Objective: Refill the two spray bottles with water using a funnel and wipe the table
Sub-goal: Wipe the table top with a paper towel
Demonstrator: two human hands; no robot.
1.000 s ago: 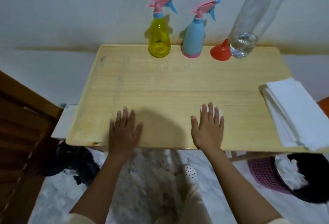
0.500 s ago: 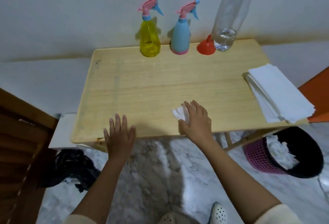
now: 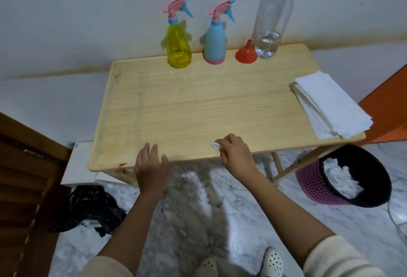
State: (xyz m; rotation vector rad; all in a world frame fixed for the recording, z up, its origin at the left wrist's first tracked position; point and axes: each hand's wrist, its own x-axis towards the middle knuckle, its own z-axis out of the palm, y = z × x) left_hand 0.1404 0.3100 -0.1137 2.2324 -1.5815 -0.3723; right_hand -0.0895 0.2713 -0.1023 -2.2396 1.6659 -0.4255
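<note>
1. Since half a second ago, the right hand [image 3: 234, 153] is drawn back toward the front edge of the counter [image 3: 187, 105]. The tissue [image 3: 214, 144], then fanned out left of the fingers, now shows only as a small white corner.
2. Right fingers: curled tight round the tissue, knuckles up, the wad on the wood just inside the front edge.
3. Left hand [image 3: 150, 164]: also back a little. Its fingers are loose and slightly spread and hold nothing. The tips are at the front edge and the palm is off the counter, over the floor [image 3: 198, 221].
4. The two hands are well apart, one left of centre and one right of centre.
5. Back edge, against the wall [image 3: 88, 23], left to right: yellow spray bottle [image 3: 178, 43], blue spray bottle [image 3: 215, 41], funnel [image 3: 246, 53], clear bottle [image 3: 269, 23]. Both spray bottles stand upright with pink heads on and blue nozzles pointing right. Their fill level cannot be told.
6. The funnel is red and stands wide mouth down, spout up, just beside the clear bottle's base.
7. The clear bottle holds a little water at the bottom; its top is blurred.
8. Right end of the counter: a stack of white paper sheets [image 3: 330, 105], reaching the right edge.
9. Floor: a pink basket [image 3: 317, 188] with a black liner and white scraps inside, below the right front corner; a crumpled black bag [image 3: 88, 206] at left.
</note>
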